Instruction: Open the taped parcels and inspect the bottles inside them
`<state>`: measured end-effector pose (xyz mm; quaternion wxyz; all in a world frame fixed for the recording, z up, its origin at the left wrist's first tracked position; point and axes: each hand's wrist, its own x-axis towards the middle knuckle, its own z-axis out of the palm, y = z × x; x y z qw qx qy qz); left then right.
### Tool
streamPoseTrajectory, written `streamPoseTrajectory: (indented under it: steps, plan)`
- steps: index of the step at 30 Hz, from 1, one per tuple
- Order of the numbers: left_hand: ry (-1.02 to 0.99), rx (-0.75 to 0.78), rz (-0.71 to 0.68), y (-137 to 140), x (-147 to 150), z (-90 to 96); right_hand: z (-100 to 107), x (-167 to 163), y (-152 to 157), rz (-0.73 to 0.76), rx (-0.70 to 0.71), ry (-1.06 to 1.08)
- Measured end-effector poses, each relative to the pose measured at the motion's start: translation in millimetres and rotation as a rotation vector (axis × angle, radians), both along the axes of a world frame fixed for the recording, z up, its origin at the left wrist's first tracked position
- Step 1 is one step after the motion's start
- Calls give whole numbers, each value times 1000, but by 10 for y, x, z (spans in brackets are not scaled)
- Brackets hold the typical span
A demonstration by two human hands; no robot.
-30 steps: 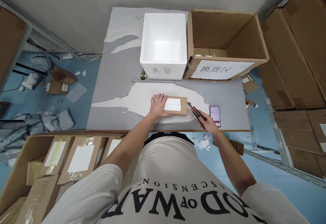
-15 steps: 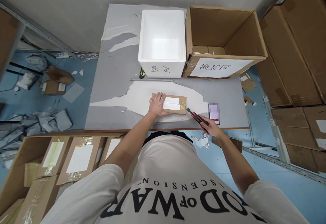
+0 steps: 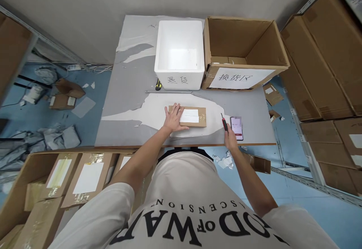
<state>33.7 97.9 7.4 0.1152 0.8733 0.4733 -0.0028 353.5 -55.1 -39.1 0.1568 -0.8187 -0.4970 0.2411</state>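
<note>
A small taped cardboard box (image 3: pixel 202 117) with a white label lies flat on the table. My left hand (image 3: pixel 173 120) presses on its left end, fingers spread and open. To the right of the box, my right hand (image 3: pixel 230 137) is closed around a red-and-black utility knife (image 3: pixel 224 123), whose tip points up and away from me, apart from the box. A phone (image 3: pixel 236 128) with a lit screen lies just right of that hand.
A white foam bin (image 3: pixel 179 79) and a large open carton (image 3: pixel 243 77) stand at the table's back, both with handwritten characters. A yellow-and-black cutter (image 3: pixel 158 85) lies by the bin. Packed boxes fill a carton (image 3: pixel 36 154) at lower left. Stacked cartons (image 3: pixel 319 64) line the right.
My right hand has turned the knife more upright and moved it away from the box. The left hand's fingers have spread wider on the box.
</note>
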Motion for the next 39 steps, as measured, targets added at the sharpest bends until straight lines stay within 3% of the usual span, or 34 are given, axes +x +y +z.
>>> streamPoseTrajectory:
  steps: [8,15,18,21,23,25,27,29,32,35,39]
  plan:
    - [15,64,-77,-466,-47,-7,-466,-465,222,-36,-324,-231]
    - [-26,-7,-69,-681,-72,-59,-594,-477,127,69,-216,-316]
    - [-36,-42,-50,-693,-70,-65,-455,-474,231,65,-100,-292]
    - [-48,-71,-43,-704,-57,-72,-126,-521,535,69,119,-247]
    - [-53,-81,-32,-707,-45,-76,141,-626,812,231,242,-232]
    - [-55,-86,-23,-702,-35,-80,374,-791,1088,520,273,-253]
    - [-55,-88,-25,-693,-31,-82,527,-982,1314,767,242,-313]
    - [-56,-90,-29,-685,-32,-84,594,-1150,1463,908,159,-383]
    - [-61,-94,-34,-683,-39,-93,597,-1295,1553,1002,45,-488]
    - [-62,-97,-42,-702,-49,-109,616,-1324,1593,1088,20,-560]
    - [-59,-104,-38,-745,-58,-123,775,-1282,1771,1089,-114,-483]
